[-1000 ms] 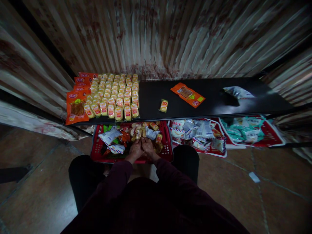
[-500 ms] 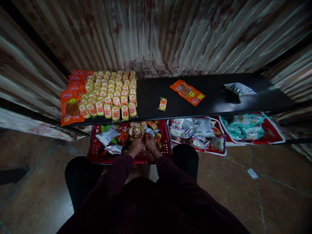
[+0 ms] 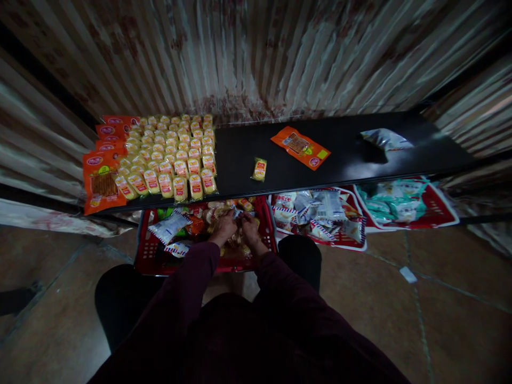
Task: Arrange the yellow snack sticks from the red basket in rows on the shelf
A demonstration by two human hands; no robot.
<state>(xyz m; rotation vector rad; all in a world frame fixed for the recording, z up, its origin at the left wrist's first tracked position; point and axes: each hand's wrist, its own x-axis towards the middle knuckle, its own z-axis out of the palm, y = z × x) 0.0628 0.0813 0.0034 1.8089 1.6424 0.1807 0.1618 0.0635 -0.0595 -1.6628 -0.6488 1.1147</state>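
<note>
Both of my hands are down inside a red basket (image 3: 146,261) of mixed packaged snacks below the shelf. My left hand (image 3: 224,228) has its fingers curled inward among clear-wrapped packets. Close beside it, my right hand (image 3: 250,229) is curled the same way, the two facing each other. What they grip is too dark to make out. Shiny clear wrapping (image 3: 236,249) shows between and below them. Left of my hands in the basket lie a white and silver snack bag (image 3: 170,226) and an orange packet (image 3: 195,225).
On the black shelf (image 3: 236,144) stand rows of small yellow wrapped cakes (image 3: 180,186) beside orange packets (image 3: 104,184). Farther right lie a single cake (image 3: 260,169), an orange packet (image 3: 301,148) and a silver bag (image 3: 386,140). Baskets of white bags (image 3: 328,205) and teal bags (image 3: 400,200) sit beneath.
The view has shifted slightly, so the shelf and baskets appear a little farther left. My hands have moved slightly apart and toward the back of the basket.
</note>
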